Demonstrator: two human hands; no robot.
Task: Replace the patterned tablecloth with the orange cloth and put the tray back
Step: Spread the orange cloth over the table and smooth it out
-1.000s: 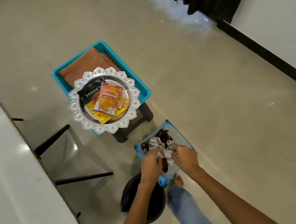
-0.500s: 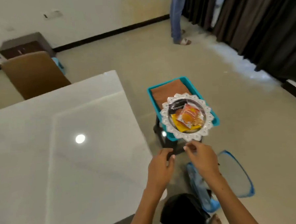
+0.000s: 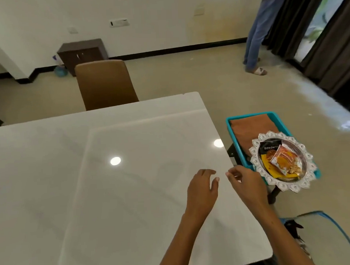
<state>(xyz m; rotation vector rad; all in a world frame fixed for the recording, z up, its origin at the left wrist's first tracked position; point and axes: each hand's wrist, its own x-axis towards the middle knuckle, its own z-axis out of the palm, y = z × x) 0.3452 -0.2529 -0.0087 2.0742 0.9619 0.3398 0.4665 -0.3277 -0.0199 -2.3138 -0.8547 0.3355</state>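
The glossy white table (image 3: 112, 186) is bare. To its right, a folded orange cloth (image 3: 249, 128) lies in a teal bin (image 3: 229, 127) on a dark stool. A silver scalloped tray (image 3: 306, 178) with snack packets rests on top of the cloth and bin. The patterned cloth (image 3: 294, 227) shows dark and white inside a blue-rimmed mesh basket (image 3: 333, 227) at the lower right. My left hand (image 3: 202, 189) hovers over the table's right side, fingers relaxed and empty. My right hand (image 3: 245, 183) hangs over the table's right edge near the tray, fingers loosely curled, holding nothing.
A brown chair (image 3: 104, 83) stands at the table's far side. A dark cabinet (image 3: 82, 52) sits against the back wall. A person (image 3: 260, 32) stands by dark curtains (image 3: 327, 43) at the upper right. Open floor lies beyond the bin.
My hands let go of the patterned cloth in the mesh basket and rose over the table's right edge. My view swung up from the floor to the table.
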